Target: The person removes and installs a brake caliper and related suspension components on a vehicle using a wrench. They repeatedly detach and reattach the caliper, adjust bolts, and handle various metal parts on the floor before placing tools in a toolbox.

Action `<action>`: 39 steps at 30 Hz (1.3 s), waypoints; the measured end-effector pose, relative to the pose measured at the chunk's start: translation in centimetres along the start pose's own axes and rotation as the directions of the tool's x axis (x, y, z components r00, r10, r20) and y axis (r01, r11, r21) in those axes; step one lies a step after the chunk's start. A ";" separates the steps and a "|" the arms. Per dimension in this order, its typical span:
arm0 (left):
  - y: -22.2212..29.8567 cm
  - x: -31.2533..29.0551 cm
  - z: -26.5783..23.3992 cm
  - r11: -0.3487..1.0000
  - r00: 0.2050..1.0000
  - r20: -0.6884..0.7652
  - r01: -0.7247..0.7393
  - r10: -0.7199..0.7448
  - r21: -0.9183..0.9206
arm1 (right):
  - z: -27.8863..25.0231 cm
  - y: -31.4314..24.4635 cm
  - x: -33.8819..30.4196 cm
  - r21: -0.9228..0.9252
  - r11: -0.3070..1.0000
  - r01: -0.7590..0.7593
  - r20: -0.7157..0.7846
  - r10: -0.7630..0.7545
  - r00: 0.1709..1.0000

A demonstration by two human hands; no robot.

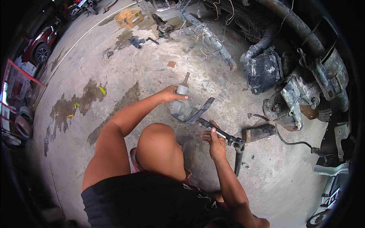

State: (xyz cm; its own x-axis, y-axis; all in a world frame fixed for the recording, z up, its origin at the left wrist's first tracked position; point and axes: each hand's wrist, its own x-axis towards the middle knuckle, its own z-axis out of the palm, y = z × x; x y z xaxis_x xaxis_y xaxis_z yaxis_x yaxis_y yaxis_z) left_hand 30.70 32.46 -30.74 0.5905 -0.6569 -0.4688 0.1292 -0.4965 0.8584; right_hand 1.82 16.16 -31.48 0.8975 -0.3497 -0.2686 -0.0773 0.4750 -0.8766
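Observation:
My left hand is closed round the upper end of a grey metal gearbox-like housing. A rusty shaft sticks up from its collar, and a dark bracket is at its right side. My right hand holds a black jointed shaft, thumb along it and some fingers spread beneath. The shaft's left end is close to the bracket; I cannot tell whether they touch. At its right end a joint leads to a second rod hanging downward.
A wooden block lies right of the shaft's joint. Large greasy vehicle parts and a black corrugated hose crowd the right side. A long metal beam with loose wires lies ahead. A cardboard box and red car are farther off.

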 end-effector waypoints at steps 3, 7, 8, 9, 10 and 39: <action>-3.9 3.3 -6.4 0.974 0.979 -0.193 -0.017 0.062 0.225 | 2.9 3.9 5.7 -0.011 0.993 -0.117 0.031 0.117 0.993; -4.8 6.5 -12.6 0.932 0.945 -0.297 -0.019 0.135 0.363 | 5.2 4.3 12.3 -0.202 0.950 -0.238 0.142 0.269 0.953; -4.9 7.0 -13.9 0.915 0.919 -0.344 -0.040 0.191 0.401 | 5.3 3.4 13.3 -0.294 0.928 -0.230 0.208 0.297 0.932; -4.9 7.1 -15.1 0.879 0.910 -0.379 0.034 0.169 0.475 | 6.0 2.1 14.1 -0.380 0.898 -0.221 0.273 0.337 0.901; -4.5 7.3 -16.4 0.834 0.900 -0.409 0.106 0.152 0.542 | 6.3 0.8 14.9 -0.463 0.861 -0.208 0.277 0.364 0.890; -2.1 43.7 -35.8 0.221 0.893 -0.245 0.170 0.378 0.960 | -5.2 7.9 31.8 -0.961 -0.267 -0.068 0.004 -0.263 0.965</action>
State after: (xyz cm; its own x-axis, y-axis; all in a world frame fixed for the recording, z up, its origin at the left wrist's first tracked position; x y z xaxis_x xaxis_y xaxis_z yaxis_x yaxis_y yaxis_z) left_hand 84.73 25.12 -45.58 0.7714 -0.6349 -0.0429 -0.6359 -0.7664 -0.0907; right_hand 27.45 4.58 -49.01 0.8882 -0.4586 -0.0273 -0.4580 -0.8793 -0.1309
